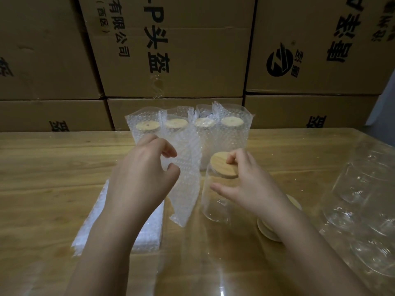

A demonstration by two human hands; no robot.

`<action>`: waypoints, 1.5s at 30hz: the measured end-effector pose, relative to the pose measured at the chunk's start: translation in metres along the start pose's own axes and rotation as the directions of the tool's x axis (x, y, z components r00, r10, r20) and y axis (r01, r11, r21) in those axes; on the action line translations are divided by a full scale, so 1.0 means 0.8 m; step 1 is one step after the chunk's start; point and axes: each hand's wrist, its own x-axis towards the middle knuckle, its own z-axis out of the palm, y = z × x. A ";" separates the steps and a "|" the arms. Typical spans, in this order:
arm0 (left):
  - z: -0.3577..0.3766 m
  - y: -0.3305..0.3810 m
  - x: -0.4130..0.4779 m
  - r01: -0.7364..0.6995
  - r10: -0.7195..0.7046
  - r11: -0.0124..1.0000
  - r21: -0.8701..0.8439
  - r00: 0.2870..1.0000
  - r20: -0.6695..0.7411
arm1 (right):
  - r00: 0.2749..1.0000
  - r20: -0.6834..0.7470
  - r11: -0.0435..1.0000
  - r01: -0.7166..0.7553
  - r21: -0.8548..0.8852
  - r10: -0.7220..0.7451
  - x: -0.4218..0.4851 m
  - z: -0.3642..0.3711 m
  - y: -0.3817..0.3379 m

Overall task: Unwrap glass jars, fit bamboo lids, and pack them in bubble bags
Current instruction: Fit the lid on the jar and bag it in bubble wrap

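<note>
My left hand pinches the upper edge of an empty bubble bag, which hangs upright over the table. My right hand grips a clear glass jar just right of the bag. The thumb lies on the jar's side and a fingertip rests on its bamboo lid, which sits on the jar's mouth. At the back, a row of several lidded jars in bubble bags stands upright. A flat stack of spare bubble bags lies under my left forearm.
Loose bamboo lids lie partly hidden under my right wrist. Plastic-wrapped glass jars lie at the right on the wooden table. Stacked cardboard boxes form a wall right behind the table.
</note>
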 end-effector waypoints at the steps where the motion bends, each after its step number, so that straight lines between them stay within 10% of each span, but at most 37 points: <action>1: 0.001 0.000 0.001 0.001 -0.001 1.000 -0.008 1.000 -0.004 | 1.000 -0.011 1.000 -0.007 0.010 0.007 0.000 -0.002 0.001; 8: 0.016 0.005 0.004 0.015 -0.013 0.996 -0.091 1.000 0.018 | 0.918 -0.387 0.977 -0.002 0.215 0.087 -0.001 -0.029 -0.007; 13: 0.024 0.010 0.003 0.023 -0.004 0.990 -0.142 0.991 0.136 | 0.699 -0.694 0.680 0.425 0.597 0.172 -0.020 -0.066 -0.026; 19: 0.022 0.014 -0.001 -0.023 0.048 0.991 -0.133 0.981 0.188 | 0.884 -0.402 0.243 0.346 0.906 0.241 -0.020 -0.084 -0.032; 30: 0.018 0.005 0.004 0.089 -0.040 0.946 -0.310 0.986 0.160 | 0.861 -0.499 0.735 0.274 0.620 0.100 -0.023 -0.076 -0.032; 45: 0.017 0.001 0.006 0.152 -0.110 0.922 -0.357 0.985 0.135 | 0.944 -0.285 0.919 0.251 0.302 -0.164 -0.031 -0.060 -0.041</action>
